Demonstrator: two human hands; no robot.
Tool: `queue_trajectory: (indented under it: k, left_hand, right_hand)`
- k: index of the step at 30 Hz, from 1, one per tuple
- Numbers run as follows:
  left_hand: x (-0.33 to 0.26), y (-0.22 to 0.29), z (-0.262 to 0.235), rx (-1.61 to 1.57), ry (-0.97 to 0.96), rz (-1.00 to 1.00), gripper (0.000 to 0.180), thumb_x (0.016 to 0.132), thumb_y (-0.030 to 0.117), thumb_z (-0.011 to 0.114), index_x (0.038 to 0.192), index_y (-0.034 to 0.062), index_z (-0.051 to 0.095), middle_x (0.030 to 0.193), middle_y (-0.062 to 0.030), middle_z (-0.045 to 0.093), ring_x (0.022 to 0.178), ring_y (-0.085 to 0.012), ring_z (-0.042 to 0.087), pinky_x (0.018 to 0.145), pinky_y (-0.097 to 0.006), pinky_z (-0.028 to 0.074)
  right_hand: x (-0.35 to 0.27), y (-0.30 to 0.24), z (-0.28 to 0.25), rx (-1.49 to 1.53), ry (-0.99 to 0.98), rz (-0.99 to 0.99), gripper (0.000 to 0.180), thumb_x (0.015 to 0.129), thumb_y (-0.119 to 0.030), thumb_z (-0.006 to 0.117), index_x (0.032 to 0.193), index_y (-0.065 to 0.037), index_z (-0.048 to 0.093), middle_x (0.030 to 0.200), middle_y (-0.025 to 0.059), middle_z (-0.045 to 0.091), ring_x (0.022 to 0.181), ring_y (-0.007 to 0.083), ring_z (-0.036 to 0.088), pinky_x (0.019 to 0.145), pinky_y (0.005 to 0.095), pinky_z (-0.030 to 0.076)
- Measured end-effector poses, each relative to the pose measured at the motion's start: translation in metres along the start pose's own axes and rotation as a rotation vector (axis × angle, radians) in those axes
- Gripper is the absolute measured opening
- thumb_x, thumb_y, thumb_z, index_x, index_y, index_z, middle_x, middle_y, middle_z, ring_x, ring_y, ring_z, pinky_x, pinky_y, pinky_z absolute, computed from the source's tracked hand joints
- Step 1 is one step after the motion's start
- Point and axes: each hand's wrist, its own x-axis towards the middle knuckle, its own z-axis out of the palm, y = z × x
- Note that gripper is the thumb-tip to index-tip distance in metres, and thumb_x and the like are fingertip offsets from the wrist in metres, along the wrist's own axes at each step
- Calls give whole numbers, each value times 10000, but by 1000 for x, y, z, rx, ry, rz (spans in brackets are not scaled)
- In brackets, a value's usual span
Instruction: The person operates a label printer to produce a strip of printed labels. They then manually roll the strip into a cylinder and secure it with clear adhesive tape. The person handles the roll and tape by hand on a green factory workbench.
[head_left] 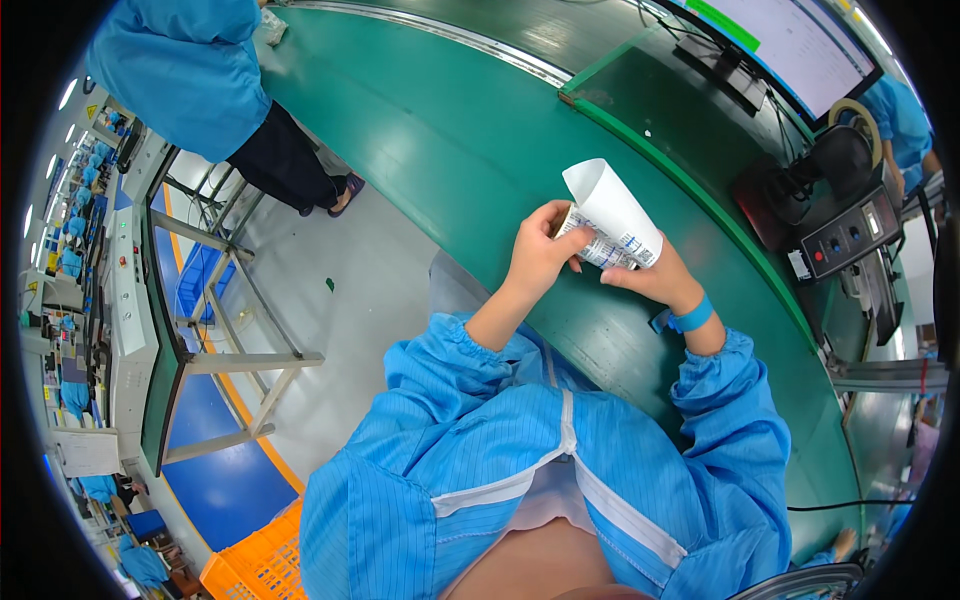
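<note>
Both my hands hold a curled white sheet with small printed labels (618, 212) above the green work surface. My left hand (545, 248) is closed on its left side, with the thumb pressed over the printed part. My right hand (662, 280) grips the lower right end, its thumb along the bottom edge and most of its fingers hidden behind the sheet. The upper part of the sheet rolls over into a loose tube, with its plain white back showing. A blue wrist strap (690, 318) circles my right wrist.
The long green conveyor belt (440, 130) runs beneath my hands, bordered by a raised green rail (690, 185). Beyond the rail stand a monitor (790, 50) and a black control box (850, 235). A co-worker in blue (185, 75) stands far left. An orange crate (262, 560) sits low left.
</note>
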Motion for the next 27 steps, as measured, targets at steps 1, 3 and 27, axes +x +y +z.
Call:
queue_trajectory:
  k: [1, 3, 27]
  left_hand:
    - [0, -1, -1, -4, -1, 2, 351, 749, 116, 639, 1013, -76, 509, 828, -86, 591, 621, -99, 551, 436, -203, 437]
    - [0, -2, -1, -10, 0, 7, 357, 753, 131, 645, 1012, -73, 510, 827, -87, 593, 616, -98, 551, 433, -202, 435]
    - [-2, -17, -6, 202, -39, 583, 620, 639, 188, 731, 1126, 57, 370, 1046, -69, 356, 947, -159, 479, 824, -294, 410]
  right_hand:
    - [0, 0, 0, 11, -13, -10, 650, 656, -167, 761, 1204, -14, 447, 1088, 105, 559, 985, 197, 544, 830, 313, 437]
    - [1, -1, 2, -50, 21, -71, 674, 624, -163, 778, 1197, -19, 454, 1079, 101, 564, 977, 199, 549, 827, 313, 438]
    - [-5, 10, 11, 410, 119, 64, 746, 634, -187, 721, 1263, -3, 363, 1187, 88, 490, 1095, 199, 480, 936, 322, 378]
